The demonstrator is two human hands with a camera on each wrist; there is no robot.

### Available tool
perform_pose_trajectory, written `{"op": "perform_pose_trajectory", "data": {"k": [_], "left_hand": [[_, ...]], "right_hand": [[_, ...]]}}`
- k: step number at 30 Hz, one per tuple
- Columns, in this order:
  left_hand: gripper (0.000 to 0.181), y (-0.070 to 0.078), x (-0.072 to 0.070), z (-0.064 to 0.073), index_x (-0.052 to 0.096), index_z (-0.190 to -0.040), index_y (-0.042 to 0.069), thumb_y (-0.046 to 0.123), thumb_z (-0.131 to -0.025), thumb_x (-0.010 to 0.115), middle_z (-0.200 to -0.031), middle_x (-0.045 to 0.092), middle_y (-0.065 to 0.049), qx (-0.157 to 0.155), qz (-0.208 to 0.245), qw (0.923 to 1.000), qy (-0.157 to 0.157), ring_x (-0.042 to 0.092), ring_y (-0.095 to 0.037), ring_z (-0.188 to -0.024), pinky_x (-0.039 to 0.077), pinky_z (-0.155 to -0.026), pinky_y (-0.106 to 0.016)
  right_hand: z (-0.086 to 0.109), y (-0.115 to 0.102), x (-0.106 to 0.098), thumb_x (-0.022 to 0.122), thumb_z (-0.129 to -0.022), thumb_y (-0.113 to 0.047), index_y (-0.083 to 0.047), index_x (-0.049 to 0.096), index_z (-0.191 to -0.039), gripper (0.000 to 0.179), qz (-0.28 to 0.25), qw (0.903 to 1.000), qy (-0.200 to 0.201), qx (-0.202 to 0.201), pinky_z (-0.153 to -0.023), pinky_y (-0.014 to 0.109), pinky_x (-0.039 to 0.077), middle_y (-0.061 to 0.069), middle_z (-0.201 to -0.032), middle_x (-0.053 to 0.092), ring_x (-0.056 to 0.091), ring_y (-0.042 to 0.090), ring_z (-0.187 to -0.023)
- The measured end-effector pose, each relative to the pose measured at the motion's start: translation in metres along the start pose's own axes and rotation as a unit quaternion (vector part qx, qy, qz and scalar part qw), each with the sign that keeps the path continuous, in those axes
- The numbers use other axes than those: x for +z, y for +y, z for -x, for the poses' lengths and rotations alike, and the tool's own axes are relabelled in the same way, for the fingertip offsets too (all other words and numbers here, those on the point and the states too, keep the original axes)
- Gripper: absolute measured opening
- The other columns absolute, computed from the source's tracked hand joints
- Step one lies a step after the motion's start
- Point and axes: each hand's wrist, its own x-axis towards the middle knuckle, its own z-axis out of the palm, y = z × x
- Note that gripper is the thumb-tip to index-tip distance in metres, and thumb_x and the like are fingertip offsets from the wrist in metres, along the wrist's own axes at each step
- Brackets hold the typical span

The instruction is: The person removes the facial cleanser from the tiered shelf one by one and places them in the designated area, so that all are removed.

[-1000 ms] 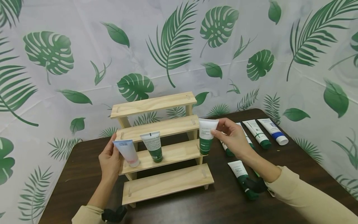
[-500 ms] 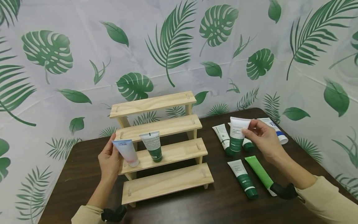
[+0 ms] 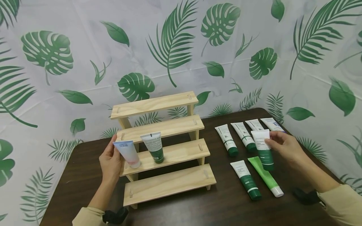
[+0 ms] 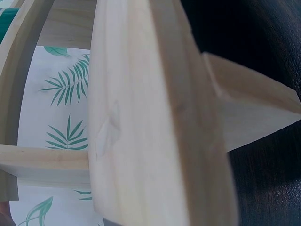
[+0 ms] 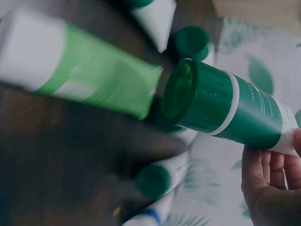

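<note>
Outstretched right hand [image 3: 287, 147] pinches a white-green tube [image 3: 263, 151]; left hand [image 3: 110, 160] grips the wooden stand [image 3: 169, 184].

Four squeeze tubes [image 3: 243, 136] lie beyond and left of the right hand's [image 3: 286, 146] grip on a dark wood-grain table [image 3: 209, 208], two more tubes [image 3: 246, 180] nearer; farther left, two standing tubes [image 3: 154, 148] occupy a stepped wooden rack [image 3: 169, 185].

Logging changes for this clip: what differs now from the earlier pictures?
The right hand carried its white-and-green tube rightward, away from the wooden stand, without letting go. Unchanged: the left hand at the stand's left end and both tubes on it.
</note>
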Motion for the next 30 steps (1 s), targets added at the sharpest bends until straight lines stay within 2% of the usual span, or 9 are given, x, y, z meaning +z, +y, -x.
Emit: {"op": "perform_pose_trajectory", "data": {"k": [4,7,10,15,21,26,30], "left_hand": [[0.044,0.001,0.001,-0.001,0.046,-0.137,0.003,0.018,-0.097,0.053,-0.143,0.043,-0.012,0.003,-0.003,1.0,-0.003,0.05,-0.002,-0.121,0.042,-0.089,-0.005],[0.043,0.002,0.001,-0.001,0.047,-0.137,0.004,0.017,-0.097,0.052,-0.143,0.043,-0.012,0.002,-0.006,1.0,-0.002,0.05,-0.001,-0.12,0.042,-0.088,-0.005],[0.042,0.001,0.001,-0.001,0.047,-0.137,0.004,0.016,-0.097,0.052,-0.143,0.043,-0.012,-0.001,0.001,1.0,-0.002,0.051,0.0,-0.119,0.042,-0.088,-0.005],[0.044,0.001,0.001,-0.001,0.047,-0.137,0.003,0.018,-0.096,0.054,-0.144,0.042,-0.011,-0.006,0.015,0.9999,0.0,0.051,0.001,-0.118,0.043,-0.088,-0.005],[0.044,0.001,0.001,-0.001,0.048,-0.136,0.002,0.017,-0.095,0.055,-0.144,0.042,-0.009,-0.005,0.015,0.9998,0.007,0.052,-0.001,-0.119,0.042,-0.089,-0.006],[0.044,0.001,0.001,0.0,0.047,-0.136,0.003,0.016,-0.095,0.055,-0.145,0.041,-0.008,-0.005,0.014,0.9999,0.005,0.051,-0.003,-0.121,0.042,-0.089,-0.006],[0.044,0.001,0.001,0.0,0.048,-0.136,0.003,0.017,-0.095,0.055,-0.145,0.042,-0.008,-0.006,0.017,0.9998,0.005,0.051,-0.002,-0.12,0.043,-0.089,-0.006]], "right_hand": [[0.001,0.023,-0.008,0.059,-0.094,-0.021,0.014,0.052,-0.113,0.041,0.038,0.9986,-0.03,0.019,-0.057,0.016,0.046,0.012,-0.089,0.06,0.046,-0.001,-0.069],[0.001,0.04,-0.012,0.058,-0.095,-0.024,0.017,0.05,-0.116,0.047,0.058,0.9955,-0.059,0.045,-0.057,0.018,0.047,0.018,-0.094,0.06,0.046,0.001,-0.07],[0.002,0.054,-0.016,0.056,-0.095,-0.026,0.02,0.047,-0.118,0.051,0.07,0.991,-0.088,0.072,-0.058,0.021,0.048,0.02,-0.094,0.059,0.048,0.005,-0.072],[0.005,0.071,-0.019,0.054,-0.096,-0.027,0.023,0.041,-0.121,0.057,0.058,0.9827,-0.133,0.115,-0.062,0.025,0.051,0.021,-0.096,0.058,0.052,0.014,-0.077],[0.004,0.079,-0.015,0.055,-0.096,-0.026,0.024,0.04,-0.121,0.058,0.047,0.9779,-0.156,0.131,-0.069,0.032,0.054,0.023,-0.097,0.059,0.055,0.019,-0.081],[0.001,0.081,-0.013,0.056,-0.095,-0.026,0.025,0.04,-0.12,0.059,0.051,0.9752,-0.166,0.137,-0.073,0.04,0.055,0.03,-0.101,0.057,0.056,0.023,-0.084],[0.0,0.082,-0.012,0.056,-0.095,-0.028,0.024,0.04,-0.121,0.06,0.048,0.9723,-0.174,0.149,-0.075,0.042,0.055,0.031,-0.103,0.056,0.056,0.024,-0.085]]}}
